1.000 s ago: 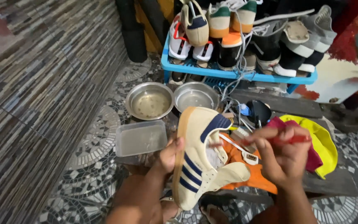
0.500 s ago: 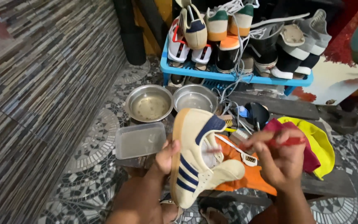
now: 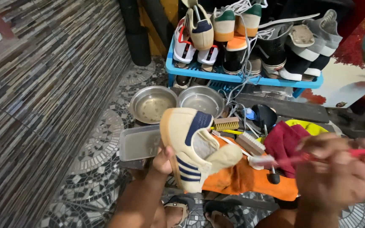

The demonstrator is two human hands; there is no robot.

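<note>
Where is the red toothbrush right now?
In the head view, the red toothbrush is on the right, held in the right hand, bristles pointing toward the cream sneaker above the orange cloth.

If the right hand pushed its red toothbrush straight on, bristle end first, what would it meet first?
Probably the cream suede sneaker with navy stripes in the left hand: the right hand points the red-handled toothbrush leftward at its open tongue, though depth is unclear.

Two bowls [image 3: 176,103] sit before the shoe rack [image 3: 241,78], a tray [image 3: 140,143] left of the held sneaker [image 3: 191,147].
</note>
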